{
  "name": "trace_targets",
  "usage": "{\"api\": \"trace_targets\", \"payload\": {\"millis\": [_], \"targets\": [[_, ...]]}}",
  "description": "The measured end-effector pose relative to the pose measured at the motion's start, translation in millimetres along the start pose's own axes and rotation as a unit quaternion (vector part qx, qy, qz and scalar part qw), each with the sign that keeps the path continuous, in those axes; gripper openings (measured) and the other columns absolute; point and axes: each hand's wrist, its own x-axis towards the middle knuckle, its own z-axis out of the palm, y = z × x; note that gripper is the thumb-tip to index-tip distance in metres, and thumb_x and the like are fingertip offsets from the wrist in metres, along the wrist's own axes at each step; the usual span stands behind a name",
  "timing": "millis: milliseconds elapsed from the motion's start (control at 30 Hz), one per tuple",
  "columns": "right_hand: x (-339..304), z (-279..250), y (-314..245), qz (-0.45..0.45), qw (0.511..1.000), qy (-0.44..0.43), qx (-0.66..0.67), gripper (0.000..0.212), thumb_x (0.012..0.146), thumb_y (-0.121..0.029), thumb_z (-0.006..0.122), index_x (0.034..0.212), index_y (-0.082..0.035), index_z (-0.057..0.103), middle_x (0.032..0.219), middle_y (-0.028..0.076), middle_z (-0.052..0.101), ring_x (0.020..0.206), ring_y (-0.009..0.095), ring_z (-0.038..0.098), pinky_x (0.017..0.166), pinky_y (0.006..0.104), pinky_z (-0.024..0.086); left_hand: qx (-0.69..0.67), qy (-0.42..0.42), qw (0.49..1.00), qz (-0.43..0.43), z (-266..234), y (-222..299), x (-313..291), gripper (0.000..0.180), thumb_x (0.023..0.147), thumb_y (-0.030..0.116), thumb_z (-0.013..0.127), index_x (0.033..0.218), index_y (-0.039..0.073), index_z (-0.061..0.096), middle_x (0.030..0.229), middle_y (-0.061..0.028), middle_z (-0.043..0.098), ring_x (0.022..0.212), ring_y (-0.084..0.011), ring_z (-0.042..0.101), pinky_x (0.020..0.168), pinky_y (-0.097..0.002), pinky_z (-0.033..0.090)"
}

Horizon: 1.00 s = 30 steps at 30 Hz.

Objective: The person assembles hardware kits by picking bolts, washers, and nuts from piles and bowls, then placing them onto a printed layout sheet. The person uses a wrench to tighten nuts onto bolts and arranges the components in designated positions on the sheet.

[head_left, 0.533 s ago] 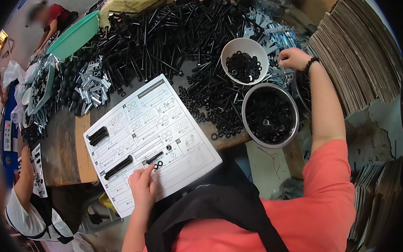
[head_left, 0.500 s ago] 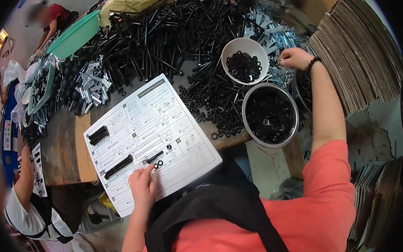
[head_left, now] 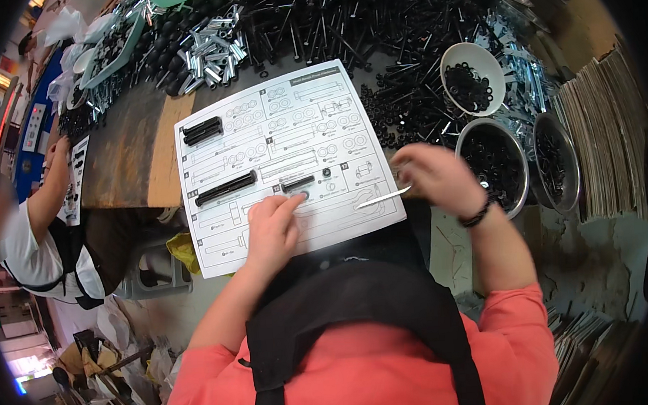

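Observation:
A white printed sheet (head_left: 313, 140) with part outlines lies at the table's front edge. Short black bolts (head_left: 202, 130) rest at its upper left, longer black bolts (head_left: 225, 188) below them. A single black bolt (head_left: 298, 183) and a small black nut (head_left: 327, 172) sit right of these. My left hand (head_left: 272, 231) rests on the sheet, fingers stretched toward a washer (head_left: 303, 195) that they partly cover. Pinched in my right hand (head_left: 437, 177) is a flat silver wrench (head_left: 383, 198), held over the sheet's right side; its grip end is hidden by the fingers.
Behind the sheet are heaps of black bolts (head_left: 320, 24) and silver sleeves (head_left: 211, 53). At right stand a white bowl (head_left: 498, 80) and metal bowls (head_left: 520, 190) of black parts. Stacked cardboard (head_left: 601, 126) rises beyond. A co-worker (head_left: 33, 242) sits at far left.
My right hand has come from the silver pieces at the far right to the sheet, bringing the wrench. My left hand stays by the washers. The whole view has shifted.

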Motion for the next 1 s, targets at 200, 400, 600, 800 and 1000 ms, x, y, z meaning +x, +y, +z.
{"api": "trace_targets", "payload": {"millis": [200,400,600,800,1000], "targets": [[-8.0,64.6,37.1,0.033,0.996,0.012,-0.084,0.033,0.083,-0.009,0.059,0.115,-0.002,0.054,0.093,0.011,0.057,0.078,0.021,0.058,0.071,0.0295,0.047,-0.011,-0.054,0.997,0.059,23.5,26.3,7.9,0.032,0.071,0.014,0.068,0.102,0.009,0.061,0.091,-0.0067,0.058,0.086,-0.0242,0.054,0.08,-0.0379,0.037],[-35.7,68.1,46.1,0.027,0.978,0.029,-0.204,0.059,0.066,-0.02,0.077,0.12,-0.011,0.054,0.094,0.01,0.052,0.081,0.025,0.054,0.071,0.0323,0.046,0.036,-0.081,0.993,0.081,48.3,27.1,7.6,0.018,0.068,0.017,0.071,0.081,0.013,0.059,0.08,-0.002,0.056,0.078,-0.0201,0.055,0.075,-0.0358,0.037],[-44.3,75.8,40.2,0.023,0.98,0.052,-0.189,0.049,0.066,-0.015,0.076,0.112,-0.011,0.058,0.09,0.009,0.053,0.078,0.024,0.055,0.068,0.0332,0.046,0.033,-0.069,0.993,0.087,47.2,23.6,4.9,0.014,0.069,0.015,0.07,0.075,0.013,0.058,0.073,-0.0016,0.055,0.073,-0.0199,0.055,0.075,-0.0348,0.036],[-45.3,82.6,44.2,-0.02,0.976,0.077,-0.203,0.037,0.068,-0.015,0.073,0.103,-0.013,0.062,0.086,0.009,0.053,0.081,0.027,0.054,0.068,0.0358,0.046,0.032,-0.054,0.994,0.092,48.7,23.2,4.9,0.014,0.068,0.014,0.07,0.075,0.013,0.058,0.072,-0.0015,0.055,0.071,-0.0204,0.054,0.075,-0.0348,0.036],[-44.7,77.1,40.7,-0.028,0.976,0.086,-0.199,0.031,0.071,-0.016,0.07,0.1,-0.013,0.062,0.083,0.007,0.054,0.081,0.026,0.056,0.069,0.0351,0.047,0.023,-0.075,0.994,0.073,46.2,27.1,7.3,0.015,0.068,0.014,0.07,0.077,0.012,0.058,0.073,-0.0017,0.055,0.072,-0.0207,0.054,0.076,-0.036,0.036]]}}
